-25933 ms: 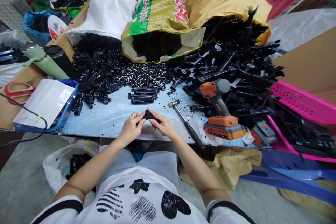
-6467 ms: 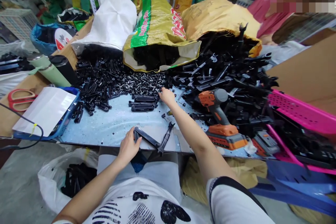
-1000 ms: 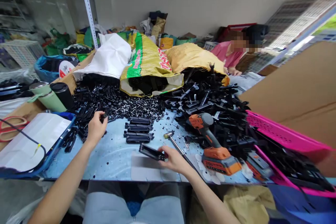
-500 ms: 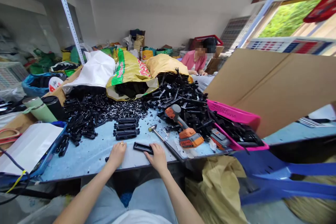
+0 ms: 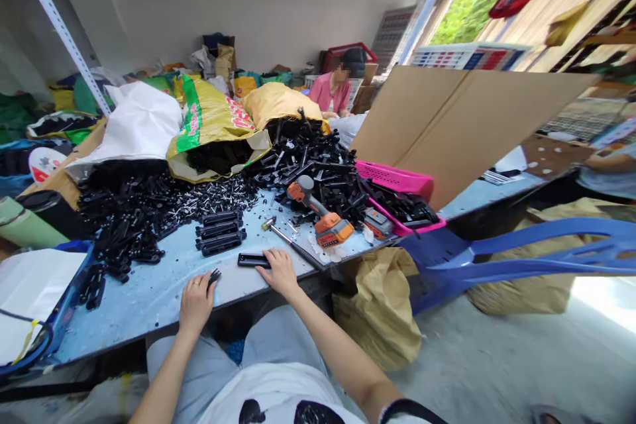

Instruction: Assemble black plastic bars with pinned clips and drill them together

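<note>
My left hand (image 5: 195,302) is at the table's front edge, its thumb and fingers closed on a small black plastic part (image 5: 214,275). My right hand (image 5: 279,270) grips the right end of a long black plastic housing (image 5: 250,260) lying flat on the table. Its fingers hide that end. Just beyond the hands, several similar black housings (image 5: 220,233) lie side by side in a row. A hammer (image 5: 293,244) rests to the right of the housing, its head pointing away from me.
An orange cordless power tool (image 5: 322,215) and a spare battery (image 5: 378,222) lie right of the hammer. Black parts spill from sacks (image 5: 213,126) at the back. A pink basket (image 5: 397,177) holds more. A blue chair (image 5: 447,258) stands at right. Another person (image 5: 332,89) sits behind.
The view has swung to the right. My left hand has picked up the small black part and sits lower. My right hand still holds the housing's end.
</note>
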Available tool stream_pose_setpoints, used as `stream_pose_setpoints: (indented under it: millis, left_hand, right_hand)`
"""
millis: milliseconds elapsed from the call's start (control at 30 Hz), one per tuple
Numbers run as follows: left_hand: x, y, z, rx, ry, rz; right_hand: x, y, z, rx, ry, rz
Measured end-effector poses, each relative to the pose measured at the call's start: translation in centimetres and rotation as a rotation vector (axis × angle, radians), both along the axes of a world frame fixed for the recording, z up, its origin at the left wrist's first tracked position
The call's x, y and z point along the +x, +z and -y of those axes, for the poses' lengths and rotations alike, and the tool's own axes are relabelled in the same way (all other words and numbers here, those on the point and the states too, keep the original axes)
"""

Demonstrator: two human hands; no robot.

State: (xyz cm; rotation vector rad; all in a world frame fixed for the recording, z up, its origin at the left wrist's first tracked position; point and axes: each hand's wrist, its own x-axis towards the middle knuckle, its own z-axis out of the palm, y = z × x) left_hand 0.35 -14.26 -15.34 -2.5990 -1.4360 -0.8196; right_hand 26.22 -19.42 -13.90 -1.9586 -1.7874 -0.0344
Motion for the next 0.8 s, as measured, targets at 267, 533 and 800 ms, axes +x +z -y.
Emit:
stream_pose_setpoints:
  millis: [267, 533, 800]
  left_hand:
    - [-0.28, 0.27, 0.02, -0.108, 0.012, 0.050]
    - [-0.36, -0.24, 0.06, -0.107, 0.026, 0.093]
    - [-0.32, 0.20, 0.15, -0.049, -0.013, 0.128]
  right_hand:
    - [-0.25, -0.27, -0.65, -0.034, 0.014, -0.047]
    - [-0.26, 0.29, -0.46, -0.033, 0.002, -0.038]
    - [-0.31, 0.25, -0.62, -0.019, -0.028, -0.051]
